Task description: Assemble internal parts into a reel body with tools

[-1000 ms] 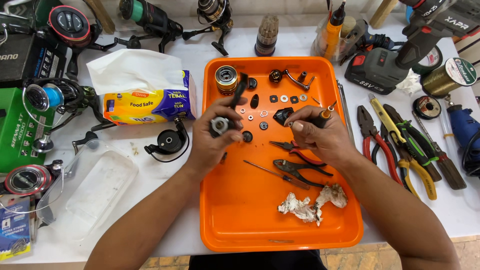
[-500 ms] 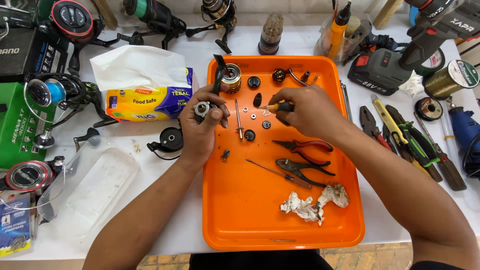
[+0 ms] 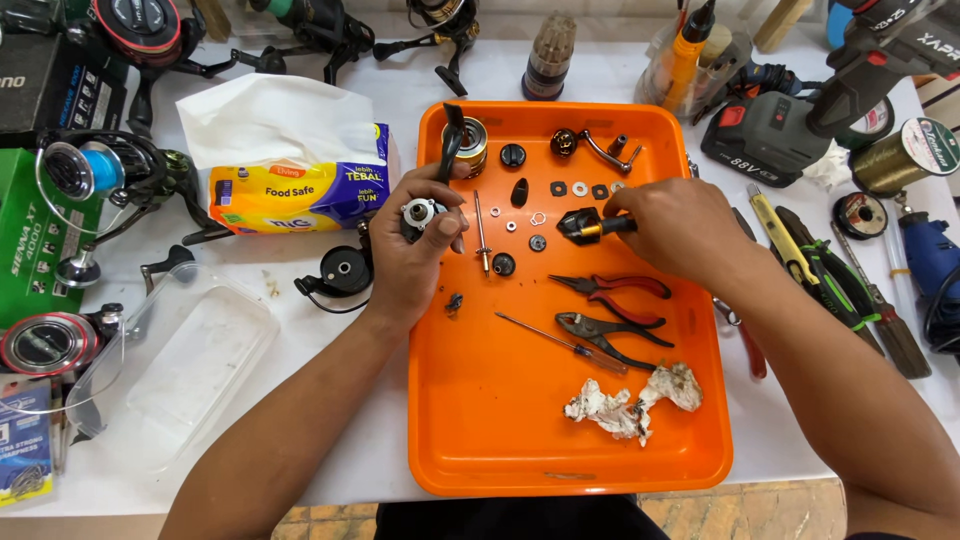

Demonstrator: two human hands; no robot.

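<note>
Head view: your left hand is clamped on a small grey metal reel body; your right hand pinches a black gold-tipped knob above the orange plastic tray.

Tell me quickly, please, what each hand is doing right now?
Left hand: closed around a small metal reel part.
Right hand: closed, pinching a black-and-gold knob over the orange tray.

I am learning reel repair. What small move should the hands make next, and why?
Probably lift the black-and-gold part off the orange tray toward the reel body. The right hand pinches that part low over the tray, while the left hand holds the reel body apart from it.
</note>
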